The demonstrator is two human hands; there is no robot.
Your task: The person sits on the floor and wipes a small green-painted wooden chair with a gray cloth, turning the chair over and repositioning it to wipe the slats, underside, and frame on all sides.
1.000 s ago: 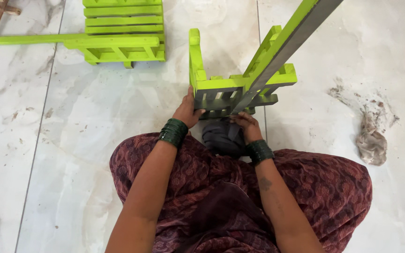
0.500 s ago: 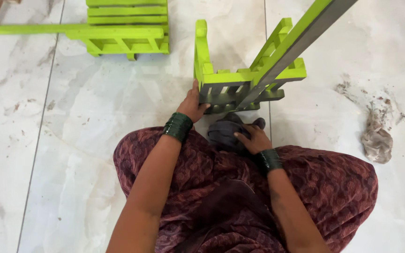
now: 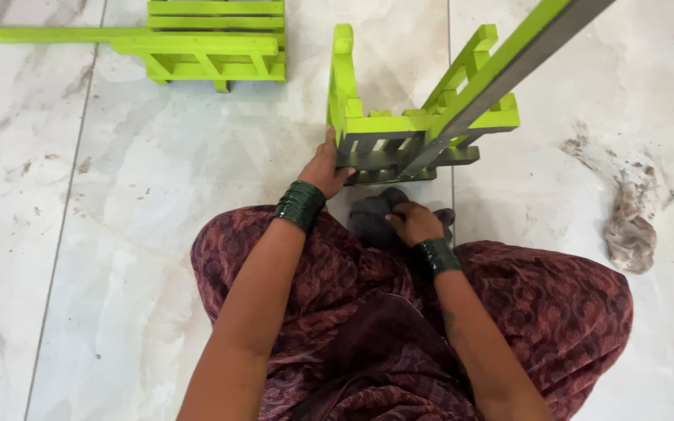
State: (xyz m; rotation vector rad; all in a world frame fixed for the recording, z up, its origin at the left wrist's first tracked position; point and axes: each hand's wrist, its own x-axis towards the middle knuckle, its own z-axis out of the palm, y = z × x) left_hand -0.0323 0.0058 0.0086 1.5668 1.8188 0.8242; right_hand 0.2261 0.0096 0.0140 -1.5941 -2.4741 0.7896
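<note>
A lime-green wooden frame (image 3: 423, 125) with grey undersides stands on the marble floor in front of my knees, a long bar of it rising toward the top right. My left hand (image 3: 323, 167) grips its lower left corner, the thumb up against the upright post. Just below the frame, my right hand (image 3: 413, 221) closes on a dark grey cloth (image 3: 374, 218) bunched on the floor. Both wrists carry dark green bangles.
A second lime-green slatted frame (image 3: 196, 39) lies flat at the top left, with a long bar reaching left. A dirty brown rag (image 3: 630, 234) sits on a stained patch at the right. My crossed legs in maroon patterned fabric (image 3: 509, 312) fill the bottom.
My right hand has dropped from the frame's lower edge down onto the grey cloth. The left hand has stayed on the frame's corner.
</note>
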